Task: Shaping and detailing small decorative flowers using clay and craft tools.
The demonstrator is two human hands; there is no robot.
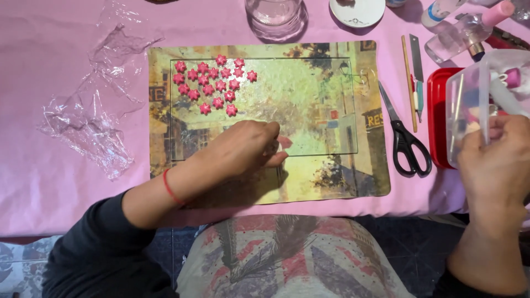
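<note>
The tabletop [49,33] is covered with smooth matt pink cloth. A clear glossy sheet [309,110] lies on a printed, slightly shiny mat [375,182]. The crumpled film [94,121] is thin clear plastic. The scissors [406,138] have metal blades and black plastic handles. The box [466,105] is cloudy see-through plastic.

Bright, even light — soft shadows

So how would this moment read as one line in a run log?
left hand: fingertips on clear sheet | right hand: holding clear plastic box | pink flowers: grouped top left | scissors: lying between
</note>
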